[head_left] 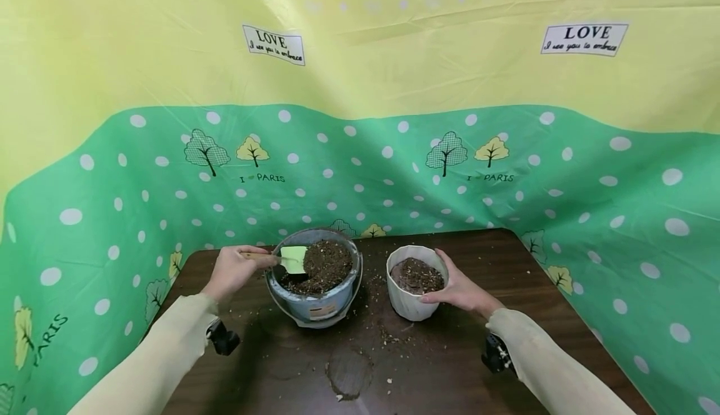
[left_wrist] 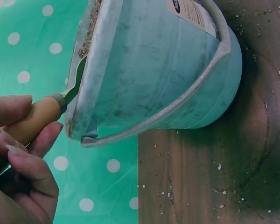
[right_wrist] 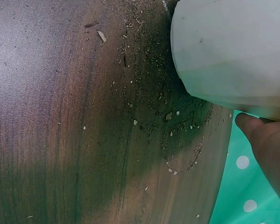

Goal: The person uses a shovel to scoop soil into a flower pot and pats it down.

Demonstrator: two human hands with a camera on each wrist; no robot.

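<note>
My left hand [head_left: 235,271] grips the wooden handle [left_wrist: 37,119] of a small garden trowel with a light green blade [head_left: 294,260]. The blade dips into dark soil [head_left: 332,264] inside a blue-grey bucket [head_left: 315,309], near its left side. In the left wrist view the trowel's neck passes over the bucket's rim. A white faceted plant pot [head_left: 413,307], partly filled with soil, stands to the right of the bucket. My right hand [head_left: 464,289] holds the pot's right side, thumb at the front and fingers behind; the right wrist view shows only part of this hand.
Both containers stand on a dark wooden table [head_left: 304,377] with soil crumbs scattered about. A ring of soil [head_left: 349,396] marks the table in front. The bucket's handle [left_wrist: 177,100] hangs down its side. A green and yellow printed cloth [head_left: 360,171] hangs behind and around the table.
</note>
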